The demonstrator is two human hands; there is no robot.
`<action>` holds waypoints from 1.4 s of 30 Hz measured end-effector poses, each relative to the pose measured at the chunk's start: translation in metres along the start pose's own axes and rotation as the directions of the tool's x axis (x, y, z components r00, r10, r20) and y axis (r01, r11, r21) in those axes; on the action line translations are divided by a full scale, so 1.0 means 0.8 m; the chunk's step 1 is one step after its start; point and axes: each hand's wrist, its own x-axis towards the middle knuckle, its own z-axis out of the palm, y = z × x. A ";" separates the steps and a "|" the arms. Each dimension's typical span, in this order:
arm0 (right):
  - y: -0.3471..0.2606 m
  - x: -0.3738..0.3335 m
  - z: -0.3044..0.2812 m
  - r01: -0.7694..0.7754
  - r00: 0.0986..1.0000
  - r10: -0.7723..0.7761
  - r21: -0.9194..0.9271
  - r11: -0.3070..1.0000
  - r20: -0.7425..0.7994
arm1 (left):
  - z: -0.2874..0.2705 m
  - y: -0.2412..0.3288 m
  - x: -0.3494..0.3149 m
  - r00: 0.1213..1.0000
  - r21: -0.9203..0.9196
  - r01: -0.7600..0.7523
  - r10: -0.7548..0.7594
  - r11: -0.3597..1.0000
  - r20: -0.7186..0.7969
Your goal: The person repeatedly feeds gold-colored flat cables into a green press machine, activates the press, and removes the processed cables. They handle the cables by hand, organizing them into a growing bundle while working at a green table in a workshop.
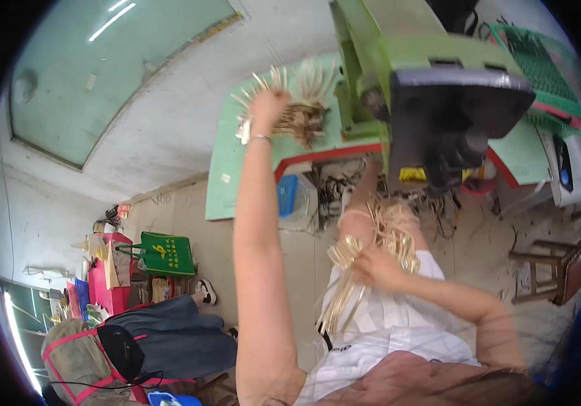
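Observation:
My left arm stretches forward to the green table, where my left hand is curled over a pile of narrow cream strips. Its fingers are mostly hidden, and what they grip is unclear. The strips fan out toward the wall, with brownish ends bunched on the near side. Over my lap, my right hand is closed on a bundle of shiny gold strips. Its loose ends trail down over my white clothing. More pale gold strips lie across my knees just beyond that hand.
A green machine with a dark head stands over the table, to the right. Green baskets sit at far right, above a wooden stool. At left are a green bag and a seated person.

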 end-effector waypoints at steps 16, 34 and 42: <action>-0.002 0.008 -0.131 -0.027 0.998 0.058 0.542 0.840 -0.039 | -0.125 0.176 -0.310 0.675 -0.480 -0.200 0.475 0.854 0.565; -0.013 0.092 -0.427 -0.040 0.925 -0.047 0.218 0.975 0.378 | -0.084 0.280 -0.321 0.862 -0.864 0.504 0.076 -0.014 0.501; 0.007 0.088 -0.393 0.023 0.967 -0.064 0.164 0.986 0.249 | -0.093 0.235 -0.322 0.913 -0.916 0.395 -0.148 0.075 0.381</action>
